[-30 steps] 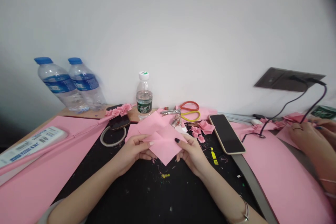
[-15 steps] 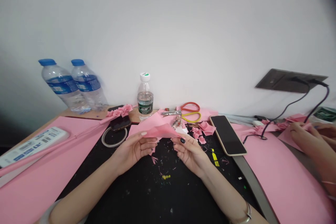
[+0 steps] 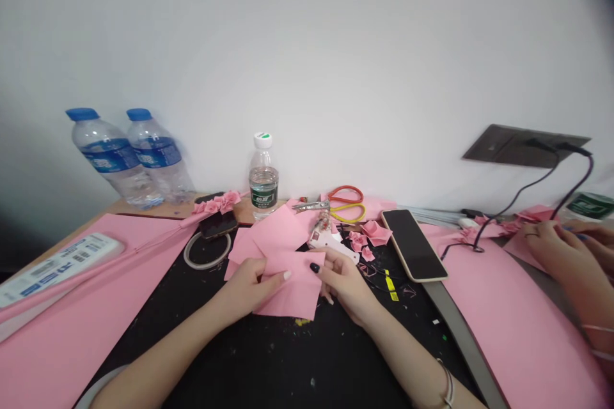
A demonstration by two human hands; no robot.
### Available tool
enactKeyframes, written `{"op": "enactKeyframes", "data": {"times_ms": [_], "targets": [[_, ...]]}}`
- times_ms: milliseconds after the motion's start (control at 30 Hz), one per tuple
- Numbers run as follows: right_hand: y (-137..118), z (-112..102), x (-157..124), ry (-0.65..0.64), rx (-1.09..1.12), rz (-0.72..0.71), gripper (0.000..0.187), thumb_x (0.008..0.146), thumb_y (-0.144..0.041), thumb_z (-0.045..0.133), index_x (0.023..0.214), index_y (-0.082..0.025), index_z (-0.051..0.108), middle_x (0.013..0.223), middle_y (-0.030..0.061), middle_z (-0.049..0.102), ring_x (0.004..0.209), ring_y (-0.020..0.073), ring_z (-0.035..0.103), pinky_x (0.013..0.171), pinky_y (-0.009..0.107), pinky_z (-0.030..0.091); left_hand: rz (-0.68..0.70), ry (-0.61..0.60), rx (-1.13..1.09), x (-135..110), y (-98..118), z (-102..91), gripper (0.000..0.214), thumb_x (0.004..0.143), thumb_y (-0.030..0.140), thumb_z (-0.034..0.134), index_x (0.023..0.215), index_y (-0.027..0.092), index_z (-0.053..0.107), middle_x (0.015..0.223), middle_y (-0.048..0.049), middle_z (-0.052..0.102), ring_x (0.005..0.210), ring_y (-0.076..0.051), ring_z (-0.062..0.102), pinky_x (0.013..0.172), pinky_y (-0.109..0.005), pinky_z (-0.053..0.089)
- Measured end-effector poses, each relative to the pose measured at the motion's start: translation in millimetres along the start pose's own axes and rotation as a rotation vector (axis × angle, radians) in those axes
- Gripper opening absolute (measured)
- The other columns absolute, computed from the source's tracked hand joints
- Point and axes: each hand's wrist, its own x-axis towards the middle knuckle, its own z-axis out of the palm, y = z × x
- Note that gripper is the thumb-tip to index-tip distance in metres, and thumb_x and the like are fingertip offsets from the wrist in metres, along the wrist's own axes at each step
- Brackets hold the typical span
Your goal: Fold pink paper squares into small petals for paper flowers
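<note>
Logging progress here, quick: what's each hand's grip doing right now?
Left hand: closed, holding pink paper.
Right hand: closed, holding the same pink paper.

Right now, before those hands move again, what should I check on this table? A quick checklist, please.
Left hand on the pink paper sheet: ok, gripping it.
Right hand on the same sheet: ok, fingers at its edge.
Creases under the fingers: cannot tell if even.
Scissors: ok, away from both hands.
Co-worker's hands: ok, apart, off to the right.
</note>
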Motion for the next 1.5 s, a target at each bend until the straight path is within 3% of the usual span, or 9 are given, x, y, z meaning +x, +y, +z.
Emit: {"op": "enactKeyframes", "data": {"times_ms": [133, 267, 400, 567, 800, 967, 1100, 1233, 1500], "targets": [[1, 9, -4, -0.065, -0.145, -0.062, 0.041, 0.067, -0.03, 0.07, 0.104, -0.019, 0.055, 0.069, -0.003, 0.063, 0.051, 0.0106, 0.057, 0.044, 0.019, 0.044, 0.01, 0.118, -0.019, 1, 3, 0.4, 0.032, 0.073, 0.039, 0.058, 0.055, 0.014, 0.059, 0.051, 0.003, 0.054, 0.051, -0.013, 0.046, 0.049, -0.022, 0.034], [5, 6, -2, -0.037, -0.266, -0.031, 0.02, 0.077, -0.036, 0.059, 0.079, -0.015, 0.06, 0.047, -0.0046, 0.055, 0.036, 0.0089, 0.051, 0.037, 0.018, 0.039, 0.003, 0.072, -0.226, 3, 0, -0.8, 0.025, 0.074, 0.037, 0.059, 0.067, 0.014, 0.065, 0.067, 0.0001, 0.065, 0.067, -0.018, 0.056, 0.062, -0.024, 0.043], [6, -1, 1, 0.025, -0.141, -0.028, 0.024, 0.076, -0.038, 0.061, 0.075, -0.015, 0.058, 0.043, -0.0048, 0.056, 0.034, 0.0093, 0.052, 0.038, 0.019, 0.042, -0.076, 0.084, -0.385, 3, -3, -1.7, 0.022, 0.071, 0.034, 0.065, 0.064, 0.013, 0.063, 0.063, 0.0005, 0.064, 0.06, -0.015, 0.055, 0.057, -0.024, 0.043], [1, -4, 1, 0.038, 0.074, 0.043, 0.031, 0.074, -0.039, 0.064, 0.09, -0.013, 0.06, 0.049, -0.0013, 0.062, 0.037, 0.0119, 0.058, 0.039, 0.02, 0.047, -0.16, -0.026, -0.683, 2, -2, -4.6, 0.015, 0.069, 0.025, 0.067, 0.073, 0.012, 0.063, 0.062, -0.0001, 0.064, 0.057, -0.014, 0.059, 0.056, -0.026, 0.049], [-4, -12, -1, -0.071, 0.417, 0.103, 0.023, 0.072, -0.022, 0.066, 0.093, -0.014, 0.063, 0.064, 0.0072, 0.072, 0.052, 0.0149, 0.067, 0.047, 0.02, 0.052, -0.225, -0.122, -0.901, 2, -5, -9.7, 0.011, 0.068, 0.013, 0.056, 0.077, 0.012, 0.063, 0.053, -0.0068, 0.068, 0.05, -0.02, 0.066, 0.046, -0.025, 0.049], [-8, -13, -5, -0.165, 0.507, 0.129, 0.026, 0.075, -0.02, 0.064, 0.099, -0.011, 0.064, 0.089, 0.0119, 0.072, 0.074, 0.0167, 0.069, 0.06, 0.021, 0.055, -0.197, -0.204, -1.074, 1, -3, -14.6, 0.02, 0.07, 0.013, 0.053, 0.083, 0.009, 0.068, 0.061, -0.0086, 0.071, 0.056, -0.018, 0.067, 0.052, -0.023, 0.052], [-6, -11, -3, -0.126, 0.469, 0.099, 0.023, 0.073, -0.016, 0.068, 0.095, -0.012, 0.066, 0.092, 0.009, 0.071, 0.072, 0.0144, 0.069, 0.058, 0.019, 0.055, -0.173, -0.21, -1.19, 0, 0, -17.4, 0.02, 0.076, 0.019, 0.057, 0.088, 0.01, 0.069, 0.08, -0.0108, 0.073, 0.07, -0.018, 0.068, 0.062, -0.025, 0.055], [-2, -8, 1, 0.005, 0.388, 0.072, 0.015, 0.073, -0.023, 0.07, 0.081, -0.011, 0.068, 0.082, 0.009, 0.072, 0.06, 0.0124, 0.068, 0.052, 0.018, 0.055, -0.14, -0.168, -1.14, 0, 0, -14.8, 0.016, 0.074, 0.021, 0.066, 0.087, 0.012, 0.07, 0.096, -0.009, 0.071, 0.08, -0.017, 0.066, 0.07, -0.025, 0.055], [0, -3, 2, 0.113, 0.19, -0.042, 0.023, 0.071, -0.032, 0.07, 0.07, -0.01, 0.065, 0.068, 0.0076, 0.072, 0.046, 0.0097, 0.063, 0.045, 0.016, 0.051, -0.042, 0.119, -0.761, 5, -6, -2.5, 0.014, 0.073, 0.025, 0.067, 0.069, 0.012, 0.069, 0.064, -0.0024, 0.07, 0.053, -0.009, 0.062, 0.056, -0.019, 0.054]]}}
